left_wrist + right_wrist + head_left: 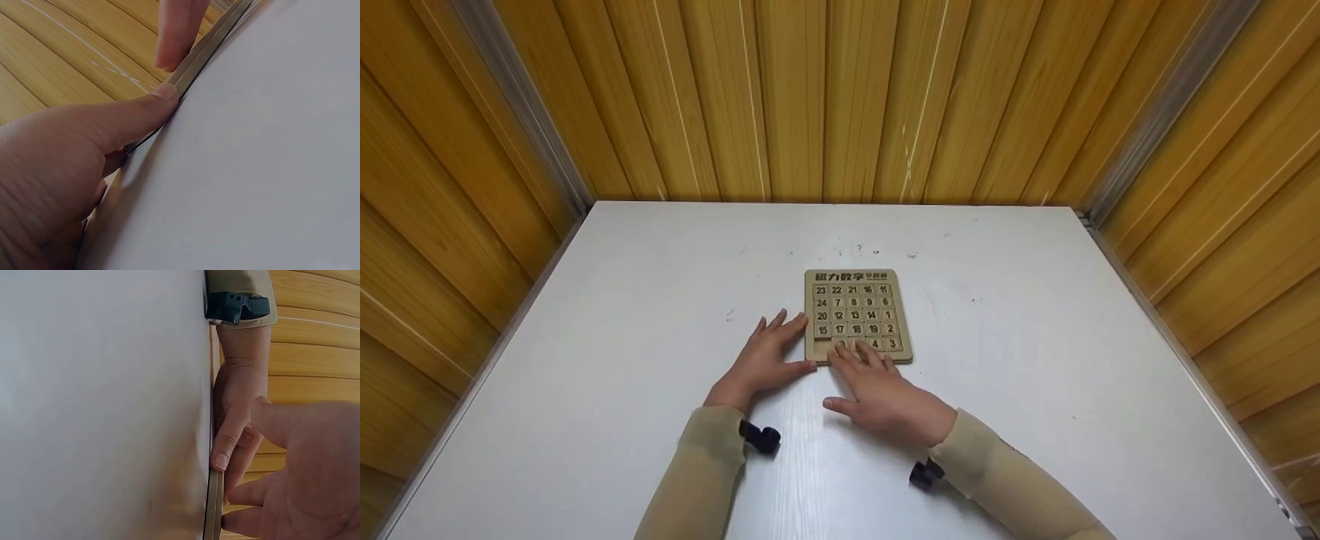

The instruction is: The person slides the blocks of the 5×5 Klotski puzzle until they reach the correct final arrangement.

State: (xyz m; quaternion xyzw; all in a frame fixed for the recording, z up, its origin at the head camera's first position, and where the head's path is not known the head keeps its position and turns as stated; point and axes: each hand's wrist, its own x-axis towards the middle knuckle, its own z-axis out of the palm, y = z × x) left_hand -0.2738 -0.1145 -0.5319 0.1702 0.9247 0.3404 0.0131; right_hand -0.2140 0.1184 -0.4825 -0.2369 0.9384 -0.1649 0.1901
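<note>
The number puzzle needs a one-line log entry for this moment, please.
number puzzle: on table; left grip: touching left edge; right grip: over bottom row; gap: bottom-left

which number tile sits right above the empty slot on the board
The 15 tile, leftmost in the fourth row: the empty slot is directly below it, whereas the 17, 18, 19 and 2 each have a tile in the row below.
</note>
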